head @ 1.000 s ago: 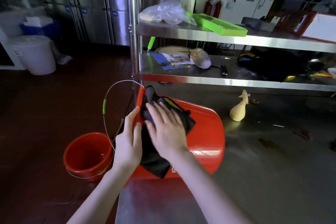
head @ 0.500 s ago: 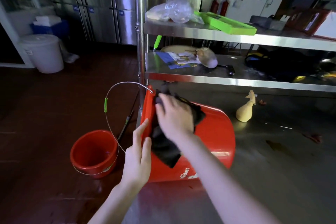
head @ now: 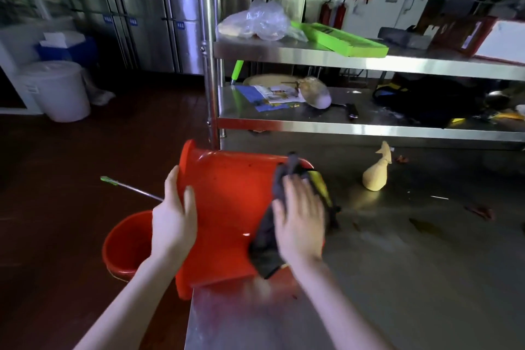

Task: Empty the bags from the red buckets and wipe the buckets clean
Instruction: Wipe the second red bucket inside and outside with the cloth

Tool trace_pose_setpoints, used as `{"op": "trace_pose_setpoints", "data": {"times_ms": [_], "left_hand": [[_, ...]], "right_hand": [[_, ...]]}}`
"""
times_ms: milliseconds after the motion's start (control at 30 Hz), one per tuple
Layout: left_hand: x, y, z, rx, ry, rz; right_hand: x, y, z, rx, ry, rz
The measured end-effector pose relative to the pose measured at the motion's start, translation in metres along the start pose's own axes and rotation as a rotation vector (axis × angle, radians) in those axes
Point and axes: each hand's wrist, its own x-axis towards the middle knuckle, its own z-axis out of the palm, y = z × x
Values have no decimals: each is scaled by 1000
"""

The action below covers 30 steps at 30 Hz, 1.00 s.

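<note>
— Since it lies on its side, why does the bucket (head: pixel 227 207) hang its mouth past the surface (head: pixel 397 278) edge?

— Likely so its wall faces up for wiping. The left hand (head: pixel 174 224), fingers straight, presses by the bucket's rim to steady it. The right hand (head: pixel 298 227), fingers flat, pushes a dark cloth (head: pixel 264 250) against the wall near the base.

— How many buckets?

— Two red ones: this, plus a floor bucket (head: pixel 125 244) below its mouth. One cloth, two hands.
</note>
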Motion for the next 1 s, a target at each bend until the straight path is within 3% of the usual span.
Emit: {"op": "trace_pose_setpoints", "data": {"times_ms": [100, 167, 267, 367, 467, 600, 733, 800, 900, 1000], "left_hand": [[-18, -4, 1, -25, 1, 66], [-24, -4, 7, -72, -6, 90], [-19, -6, 8, -88, 4, 91], [-14, -11, 4, -77, 34, 96], [-15, -14, 4, -109, 27, 127], [-29, -18, 4, -149, 2, 165], [-49, -17, 6, -202, -38, 223], [-58, -14, 13, -211, -62, 265], [-62, -14, 23, -191, -67, 298], [-56, -13, 24, -147, -48, 303]], "right_hand": [[39, 31, -8, 55, -38, 301], [55, 21, -10, 57, -58, 344], [48, -43, -5, 61, -21, 30], [24, -108, 5, 148, -132, -364], [25, -106, 3, 171, -178, -454], [38, -31, -15, 62, -88, -100], [66, 40, -35, 96, -249, 404], [76, 41, -39, 93, -296, 480], [73, -9, -38, 26, -206, 160], [54, -69, -29, 145, -154, -225]]}}
